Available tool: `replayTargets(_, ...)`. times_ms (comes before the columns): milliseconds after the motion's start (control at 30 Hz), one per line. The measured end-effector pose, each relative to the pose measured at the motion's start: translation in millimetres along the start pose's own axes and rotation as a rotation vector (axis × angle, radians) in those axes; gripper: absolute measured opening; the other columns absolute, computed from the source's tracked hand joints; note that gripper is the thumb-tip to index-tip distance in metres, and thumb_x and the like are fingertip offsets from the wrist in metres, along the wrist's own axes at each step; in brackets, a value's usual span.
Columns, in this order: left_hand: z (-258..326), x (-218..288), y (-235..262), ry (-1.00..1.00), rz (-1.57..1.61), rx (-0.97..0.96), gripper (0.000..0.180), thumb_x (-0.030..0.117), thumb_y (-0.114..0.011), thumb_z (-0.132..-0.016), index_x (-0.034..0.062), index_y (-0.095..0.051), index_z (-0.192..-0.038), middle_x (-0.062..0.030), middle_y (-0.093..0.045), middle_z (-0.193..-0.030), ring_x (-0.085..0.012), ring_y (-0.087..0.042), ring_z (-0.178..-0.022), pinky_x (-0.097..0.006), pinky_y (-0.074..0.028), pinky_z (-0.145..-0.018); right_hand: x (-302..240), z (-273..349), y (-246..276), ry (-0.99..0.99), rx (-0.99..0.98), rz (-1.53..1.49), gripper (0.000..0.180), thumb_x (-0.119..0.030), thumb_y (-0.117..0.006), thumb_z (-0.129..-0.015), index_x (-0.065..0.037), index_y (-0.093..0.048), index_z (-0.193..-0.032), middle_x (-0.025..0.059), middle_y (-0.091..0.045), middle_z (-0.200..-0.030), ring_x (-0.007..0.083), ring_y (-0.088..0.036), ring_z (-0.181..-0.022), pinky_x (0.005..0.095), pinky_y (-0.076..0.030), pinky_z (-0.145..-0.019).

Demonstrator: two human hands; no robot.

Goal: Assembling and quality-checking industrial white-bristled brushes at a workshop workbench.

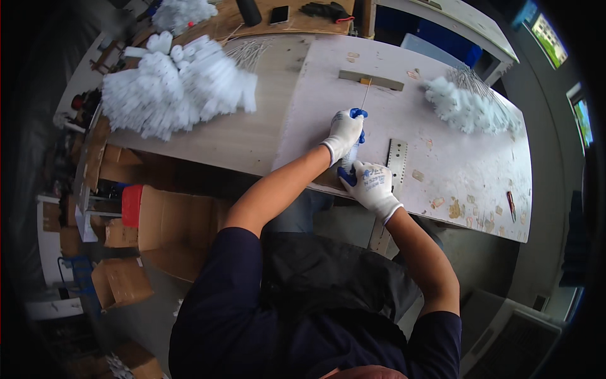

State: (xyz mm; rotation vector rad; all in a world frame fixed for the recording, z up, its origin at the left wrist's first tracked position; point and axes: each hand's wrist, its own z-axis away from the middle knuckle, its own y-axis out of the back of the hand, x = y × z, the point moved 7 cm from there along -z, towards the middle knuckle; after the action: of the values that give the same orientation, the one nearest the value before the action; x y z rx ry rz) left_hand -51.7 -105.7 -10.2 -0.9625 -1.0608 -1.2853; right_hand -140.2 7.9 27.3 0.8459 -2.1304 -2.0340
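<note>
Both my hands wear white gloves with blue palms and hold one wire-stemmed white brush (351,158) near the table's front edge. Farther forward is my left hand (344,134), its fingers closed round the brush where the thin wire stem comes out. That stem runs away from me to a small yellow block (365,81) on a flat metal bar (386,84); whether the tip touches the block I cannot tell. My right hand (374,185) is closed on the brush's near end, hiding part of the bristles.
A large heap of white brushes (170,88) lies at the left, and a smaller pile (470,104) at the right. A perforated metal strip (397,164) is beside my right hand. A pen-like tool (511,206) rests near the right edge. Below the table stands an open cardboard box (173,234).
</note>
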Motion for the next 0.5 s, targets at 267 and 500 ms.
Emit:
replayTargets(267, -13, 80, 171, -0.624, -1.091, 0.449, 0.031, 0.035, -0.055, -0.092, 0.0098, -0.063, -0.109, -0.0177, -0.065, -0.104, -0.0369, -0.063, -0.096, -0.049, -0.049, -0.084, -11, 3, -4, 0.059, 0.127, 0.037, 0.027, -0.037, -0.069, -0.083, -0.01, -0.064, -0.078, 0.0114, -0.066, -0.071, 0.0318, -0.066, -0.066, 0.0434, -0.052, -0.066)
replayTargets(500, -72, 94, 284, -0.3, -1.761, 0.706, 0.025, 0.025, -0.06, -0.088, 0.0121, -0.068, -0.108, -0.0138, -0.067, -0.109, -0.031, -0.064, -0.102, -0.046, -0.05, -0.082, -12, 5, 6, 0.185, 0.245, -0.04, 0.031, -0.032, -0.075, -0.076, -0.008, -0.061, -0.09, 0.0109, -0.064, -0.083, 0.0305, -0.064, -0.077, 0.0419, -0.051, -0.07)
